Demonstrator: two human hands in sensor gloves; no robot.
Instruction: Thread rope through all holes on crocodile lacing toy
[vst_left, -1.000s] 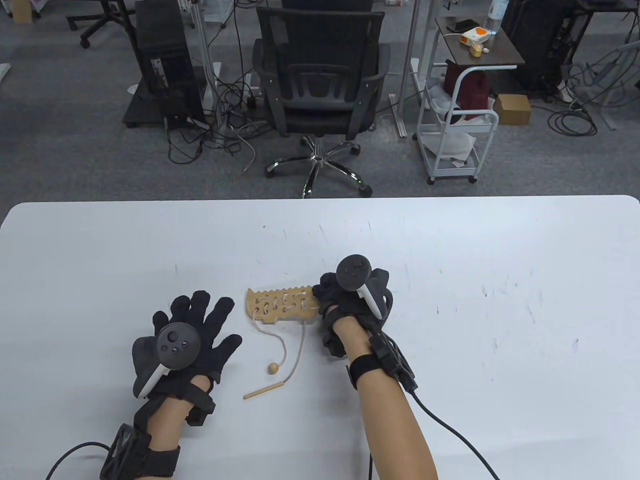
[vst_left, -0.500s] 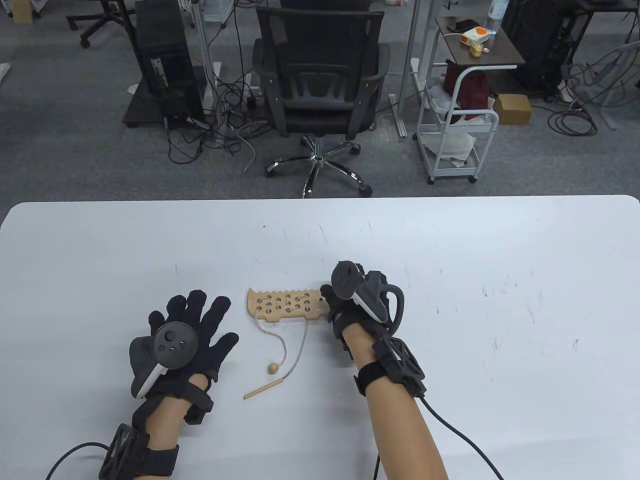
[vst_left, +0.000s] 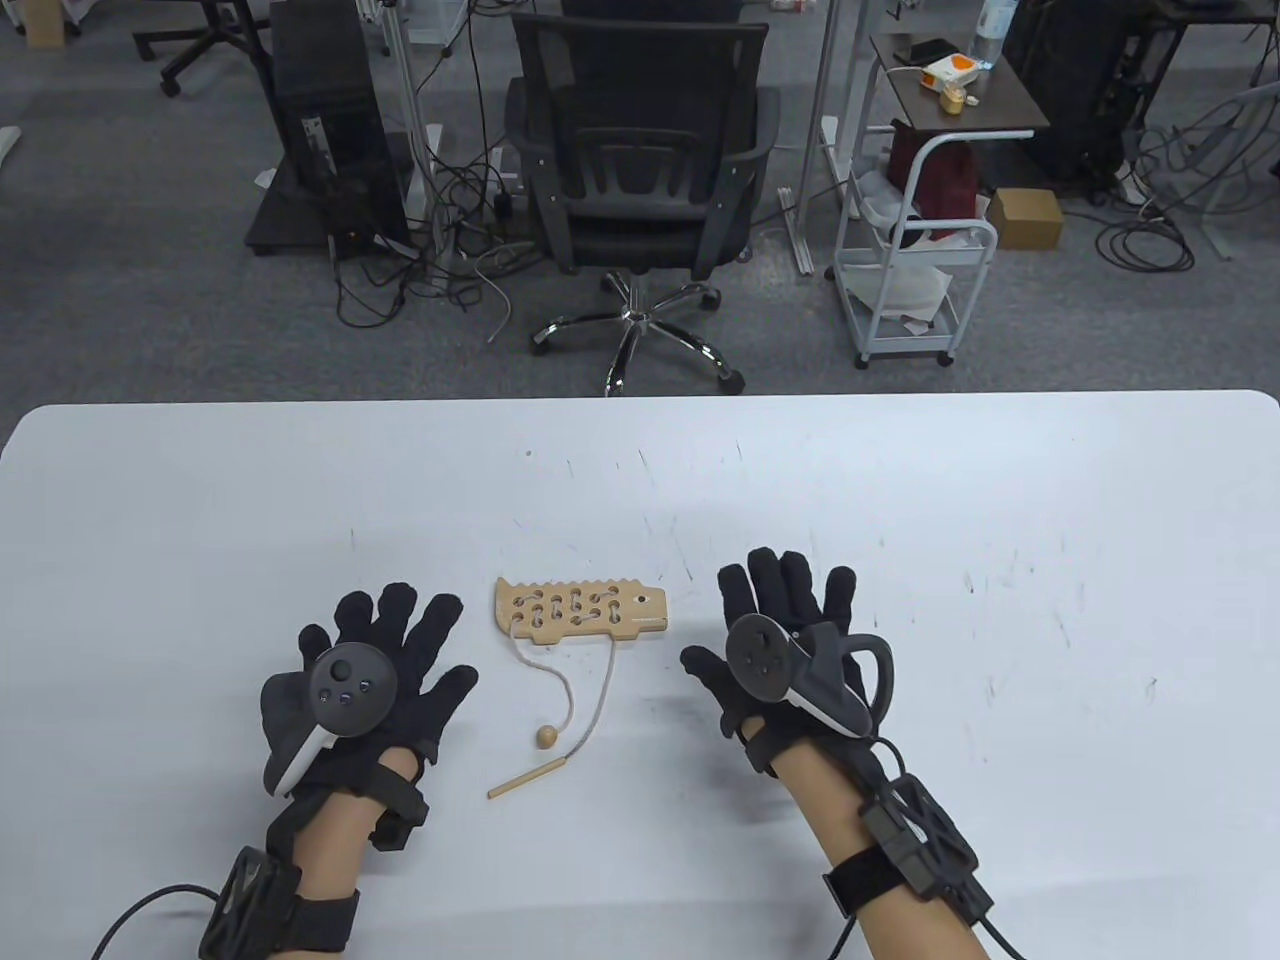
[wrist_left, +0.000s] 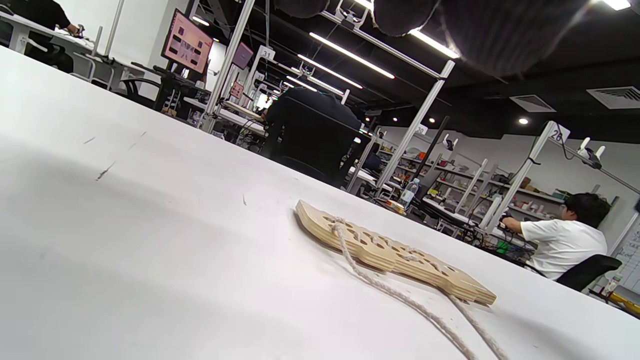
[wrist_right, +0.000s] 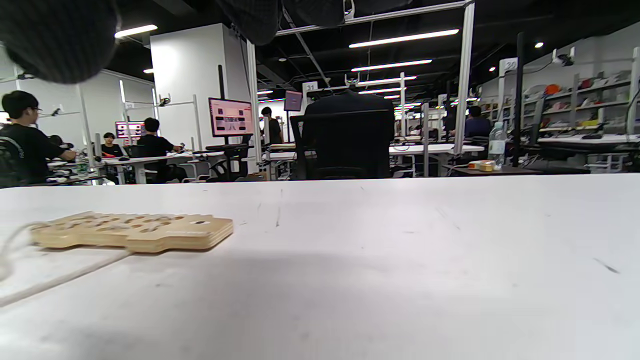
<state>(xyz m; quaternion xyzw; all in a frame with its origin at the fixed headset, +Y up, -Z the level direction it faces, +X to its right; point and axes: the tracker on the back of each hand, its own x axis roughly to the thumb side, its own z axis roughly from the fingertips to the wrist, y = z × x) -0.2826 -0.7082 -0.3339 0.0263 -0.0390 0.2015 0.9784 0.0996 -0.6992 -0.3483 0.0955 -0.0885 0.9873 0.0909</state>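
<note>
The wooden crocodile lacing toy (vst_left: 578, 612) is seen lying flat on the white table (vst_left: 1000, 480), near the middle of its near half, between the two hands and touched by neither. The rope (vst_left: 570, 690) is laced through the holes along its body, and two loose ends trail toward the near edge: one is finished with a small wooden bead (vst_left: 546, 738), the other with a thin wooden needle (vst_left: 528, 777) lying on the table. The left hand (vst_left: 365, 675) is laid palm-down to the left of the toy, its fingers spread and straight, with nothing held. The right hand (vst_left: 785, 645) is laid flat to the right of the toy, fingers likewise spread, with nothing held.
</note>
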